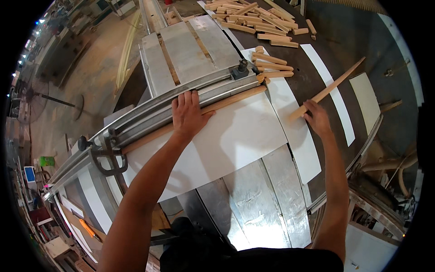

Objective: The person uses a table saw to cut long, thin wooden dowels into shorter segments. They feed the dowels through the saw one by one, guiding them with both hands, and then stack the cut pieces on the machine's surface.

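My left hand (186, 114) presses a long wooden strip (235, 99) against the metal fence (217, 83). Its fingers curl over the fence and its thumb lies along the strip. Under that strip is a white board (226, 136) on the metal saw table (251, 199). To the right, my right hand (318, 119) grips a tapered wooden stick (337, 83) near its lower end, which is slightly blurred. The stick slants up to the right, above the white panels and dark tabletop. Several short wood pieces (274, 67) lie by the fence's far end.
A heap of cut wood pieces (253, 20) covers the far part of the dark tabletop (312, 63). A black clamp (108, 161) sits at the fence's left end, and a dark knob (242, 68) near its right end. An orange cutter (88, 228) lies at lower left; a fan (36, 93) stands far left.
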